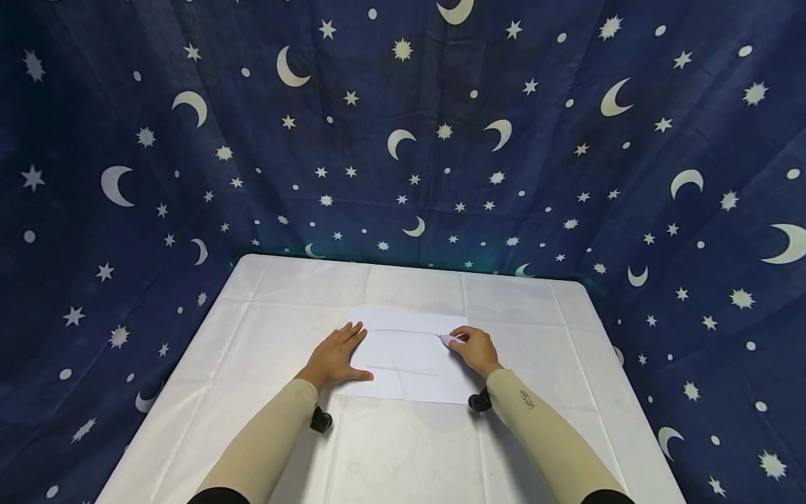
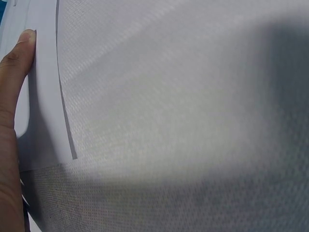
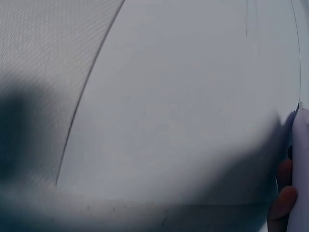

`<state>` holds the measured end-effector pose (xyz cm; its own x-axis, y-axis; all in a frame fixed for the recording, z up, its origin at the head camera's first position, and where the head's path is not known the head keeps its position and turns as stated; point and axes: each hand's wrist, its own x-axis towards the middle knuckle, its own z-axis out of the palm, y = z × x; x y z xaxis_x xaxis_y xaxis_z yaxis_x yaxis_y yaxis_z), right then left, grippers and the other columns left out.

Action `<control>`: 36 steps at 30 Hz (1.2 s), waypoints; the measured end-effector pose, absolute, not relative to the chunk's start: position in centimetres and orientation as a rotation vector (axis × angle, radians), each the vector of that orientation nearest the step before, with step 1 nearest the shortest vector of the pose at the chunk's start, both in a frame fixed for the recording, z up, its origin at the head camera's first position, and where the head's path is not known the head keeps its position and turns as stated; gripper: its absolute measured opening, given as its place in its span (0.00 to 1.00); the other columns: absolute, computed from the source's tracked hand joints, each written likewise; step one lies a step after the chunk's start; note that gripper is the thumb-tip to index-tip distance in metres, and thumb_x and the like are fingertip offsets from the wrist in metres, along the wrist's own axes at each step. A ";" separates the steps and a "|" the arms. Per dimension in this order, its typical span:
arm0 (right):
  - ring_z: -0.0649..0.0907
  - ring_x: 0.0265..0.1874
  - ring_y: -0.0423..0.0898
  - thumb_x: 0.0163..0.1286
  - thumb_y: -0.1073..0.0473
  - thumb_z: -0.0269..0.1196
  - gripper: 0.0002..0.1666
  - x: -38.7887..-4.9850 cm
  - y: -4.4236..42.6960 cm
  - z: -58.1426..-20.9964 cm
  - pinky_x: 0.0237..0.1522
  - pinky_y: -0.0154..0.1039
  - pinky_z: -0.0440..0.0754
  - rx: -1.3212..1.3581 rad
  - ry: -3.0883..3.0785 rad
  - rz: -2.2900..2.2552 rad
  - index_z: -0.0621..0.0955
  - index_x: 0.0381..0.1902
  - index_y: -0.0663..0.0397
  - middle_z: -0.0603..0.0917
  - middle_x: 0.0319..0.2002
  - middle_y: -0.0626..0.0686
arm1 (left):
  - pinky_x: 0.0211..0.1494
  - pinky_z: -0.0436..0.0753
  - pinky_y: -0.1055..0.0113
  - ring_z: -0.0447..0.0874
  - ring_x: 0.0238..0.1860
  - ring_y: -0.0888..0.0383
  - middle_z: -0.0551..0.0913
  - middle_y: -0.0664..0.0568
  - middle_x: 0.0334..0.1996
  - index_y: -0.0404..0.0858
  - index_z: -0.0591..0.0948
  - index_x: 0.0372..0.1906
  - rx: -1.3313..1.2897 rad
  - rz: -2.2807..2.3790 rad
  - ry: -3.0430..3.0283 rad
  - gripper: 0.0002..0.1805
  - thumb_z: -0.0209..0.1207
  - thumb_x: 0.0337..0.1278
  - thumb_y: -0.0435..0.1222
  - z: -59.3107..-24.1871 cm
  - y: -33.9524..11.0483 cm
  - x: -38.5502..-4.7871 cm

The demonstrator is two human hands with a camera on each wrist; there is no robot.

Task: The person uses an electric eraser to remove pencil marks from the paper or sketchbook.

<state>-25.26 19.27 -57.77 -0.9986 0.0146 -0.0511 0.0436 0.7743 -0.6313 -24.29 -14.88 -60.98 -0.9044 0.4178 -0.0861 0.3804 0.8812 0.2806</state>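
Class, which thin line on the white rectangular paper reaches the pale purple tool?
In the head view, the upper grey line: its right end meets the pale purple tool in the right hand. The lower line lies apart from that tool.

Curtain (image 1: 378, 91): behind the table (image 1: 390, 448). Paper (image 1: 403, 353): on the table. Left hand (image 1: 340, 357): on the paper's left side. Right hand (image 1: 476, 348): at the paper's right side. Tool (image 1: 450, 340): in right hand, tip at right end of far line (image 1: 403, 331). Near line (image 1: 403, 371): before far line.
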 end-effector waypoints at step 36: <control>0.83 0.45 0.52 0.62 0.53 0.69 0.14 -25.9 18.7 -58.0 0.52 0.53 0.78 0.057 2.927 -1.006 0.87 0.44 0.52 0.87 0.42 0.55 | 0.79 0.54 0.52 0.49 0.78 0.50 0.55 0.52 0.78 0.44 0.61 0.77 0.631 0.385 2.907 0.61 0.61 0.39 0.74 -60.7 -14.8 -24.4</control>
<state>-25.90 18.70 -58.01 -0.9983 0.0202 -0.0553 0.0499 0.7883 -0.6132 -24.36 -14.82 -60.71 -0.9020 0.4236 -0.0836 0.3873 0.8793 0.2771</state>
